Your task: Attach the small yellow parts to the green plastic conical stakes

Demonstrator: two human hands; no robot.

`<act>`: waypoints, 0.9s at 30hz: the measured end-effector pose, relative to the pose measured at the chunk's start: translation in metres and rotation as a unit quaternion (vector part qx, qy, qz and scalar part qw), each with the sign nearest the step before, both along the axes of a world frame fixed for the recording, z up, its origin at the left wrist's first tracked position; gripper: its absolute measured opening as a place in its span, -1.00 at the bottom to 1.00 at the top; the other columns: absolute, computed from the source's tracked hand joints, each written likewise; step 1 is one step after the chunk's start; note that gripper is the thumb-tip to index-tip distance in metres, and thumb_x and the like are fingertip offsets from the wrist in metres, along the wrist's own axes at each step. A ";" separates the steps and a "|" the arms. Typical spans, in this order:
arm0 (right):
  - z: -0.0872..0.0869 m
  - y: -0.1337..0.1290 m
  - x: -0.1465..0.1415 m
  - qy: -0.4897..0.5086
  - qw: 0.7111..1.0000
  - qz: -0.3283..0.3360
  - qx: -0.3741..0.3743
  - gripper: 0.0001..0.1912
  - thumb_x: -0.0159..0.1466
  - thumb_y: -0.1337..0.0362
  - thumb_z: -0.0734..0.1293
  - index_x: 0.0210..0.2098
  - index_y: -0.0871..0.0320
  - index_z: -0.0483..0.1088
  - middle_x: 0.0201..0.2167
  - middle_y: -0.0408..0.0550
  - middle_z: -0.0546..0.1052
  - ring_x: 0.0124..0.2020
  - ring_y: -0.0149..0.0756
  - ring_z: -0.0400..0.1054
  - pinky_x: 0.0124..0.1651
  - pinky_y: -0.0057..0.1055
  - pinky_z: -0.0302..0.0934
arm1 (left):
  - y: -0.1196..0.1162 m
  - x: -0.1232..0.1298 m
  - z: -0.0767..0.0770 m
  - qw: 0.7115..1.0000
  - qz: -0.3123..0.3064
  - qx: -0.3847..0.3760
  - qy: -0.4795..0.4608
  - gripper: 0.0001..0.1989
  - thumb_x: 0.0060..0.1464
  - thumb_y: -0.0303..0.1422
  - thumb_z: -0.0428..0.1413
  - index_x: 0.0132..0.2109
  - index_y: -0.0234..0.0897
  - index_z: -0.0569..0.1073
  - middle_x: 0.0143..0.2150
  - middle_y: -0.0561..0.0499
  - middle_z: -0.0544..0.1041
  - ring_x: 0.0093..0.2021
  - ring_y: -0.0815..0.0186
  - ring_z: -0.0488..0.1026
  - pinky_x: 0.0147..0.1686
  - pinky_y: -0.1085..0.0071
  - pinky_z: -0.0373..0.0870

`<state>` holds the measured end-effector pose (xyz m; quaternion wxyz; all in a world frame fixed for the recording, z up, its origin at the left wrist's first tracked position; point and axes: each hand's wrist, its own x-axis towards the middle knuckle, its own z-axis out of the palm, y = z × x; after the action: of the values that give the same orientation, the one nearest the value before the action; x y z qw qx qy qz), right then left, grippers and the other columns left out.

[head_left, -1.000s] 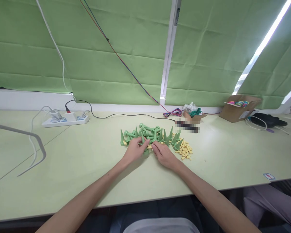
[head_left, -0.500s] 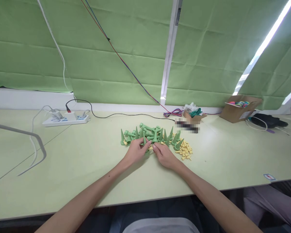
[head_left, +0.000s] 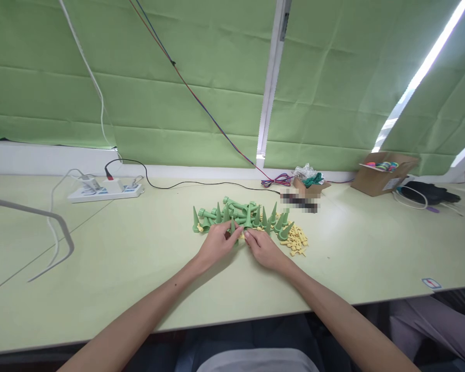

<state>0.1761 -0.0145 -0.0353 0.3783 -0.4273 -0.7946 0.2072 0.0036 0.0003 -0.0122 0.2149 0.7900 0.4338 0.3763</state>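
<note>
Green blinds behind a pale table

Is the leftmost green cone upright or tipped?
Upright: the leftmost green cone points its tip upward, with its wider base down.

smooth matt plastic green cones, matt plastic-looking yellow pieces, smooth tabletop with faint sheen, creased cloth-like blinds, matt cardboard box

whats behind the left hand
Behind the left hand are green cones, some upright and some lying on their sides. The hand hides the nearest part of the group, so whatever lies directly behind its fingers cannot be seen.
</note>
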 end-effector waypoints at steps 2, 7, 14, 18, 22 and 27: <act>0.000 0.000 0.000 0.002 1.000 0.002 -0.002 -0.63 0.44 0.22 0.02 -0.52 0.09 0.02 -0.60 -0.21 0.20 -0.55 -0.36 0.08 -0.42 -0.39 -0.02 | 0.000 0.000 -0.001 1.000 0.000 0.008 0.005 -0.63 0.21 -0.10 -0.03 -0.37 -0.29 0.41 -0.64 0.14 0.27 -0.64 0.43 0.12 -0.59 0.48 0.03; 0.000 0.000 0.000 0.004 1.000 0.002 -0.006 -0.62 0.45 0.21 0.01 -0.52 0.10 0.04 -0.60 -0.20 0.23 -0.55 -0.36 0.11 -0.41 -0.39 0.00 | 0.001 0.000 -0.002 1.000 -0.001 0.019 0.010 -0.64 0.21 -0.11 -0.03 -0.38 -0.29 0.42 -0.63 0.12 0.31 -0.63 0.43 0.14 -0.57 0.48 0.06; 0.001 -0.002 0.000 0.009 1.000 -0.005 0.004 -0.67 0.45 0.20 0.02 -0.43 0.10 0.17 -0.55 -0.19 0.31 -0.52 -0.35 0.19 -0.39 -0.40 0.04 | 0.001 0.001 0.006 0.999 0.028 -0.017 -0.025 -0.60 0.19 -0.08 -0.02 -0.43 -0.30 0.40 -0.61 0.12 0.30 -0.63 0.43 0.14 -0.59 0.47 0.07; 0.004 -0.005 0.000 0.017 1.000 0.004 0.008 -0.85 0.42 0.23 0.12 -0.21 0.10 0.27 -0.52 -0.20 0.36 -0.49 -0.34 0.24 -0.39 -0.42 0.08 | 0.000 0.001 0.010 0.998 0.029 -0.035 -0.052 -0.59 0.17 -0.06 -0.01 -0.43 -0.30 0.41 -0.59 0.10 0.32 -0.62 0.42 0.15 -0.59 0.47 0.08; 0.004 -0.004 0.001 0.029 0.999 0.009 0.017 -0.90 0.38 0.26 0.18 -0.15 0.11 0.28 -0.42 -0.14 0.42 -0.44 -0.33 0.28 -0.37 -0.43 0.11 | 0.000 0.001 0.008 0.998 0.028 -0.036 -0.043 -0.59 0.17 -0.06 -0.01 -0.43 -0.31 0.42 -0.59 0.10 0.33 -0.62 0.43 0.13 -0.58 0.47 0.06; 0.000 -0.001 0.003 0.025 0.999 0.013 0.033 -0.94 0.36 0.28 0.20 -0.23 0.11 0.28 -0.42 -0.12 0.43 -0.42 -0.31 0.30 -0.33 -0.42 0.13 | 0.001 0.002 0.003 0.999 0.021 -0.027 -0.019 -0.60 0.18 -0.09 -0.02 -0.43 -0.30 0.42 -0.62 0.12 0.30 -0.63 0.42 0.13 -0.57 0.47 0.06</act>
<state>0.1789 -0.0153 -0.0356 0.4090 -0.3992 -0.7967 0.1965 0.0051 0.0015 -0.0090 0.2365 0.7673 0.4561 0.3837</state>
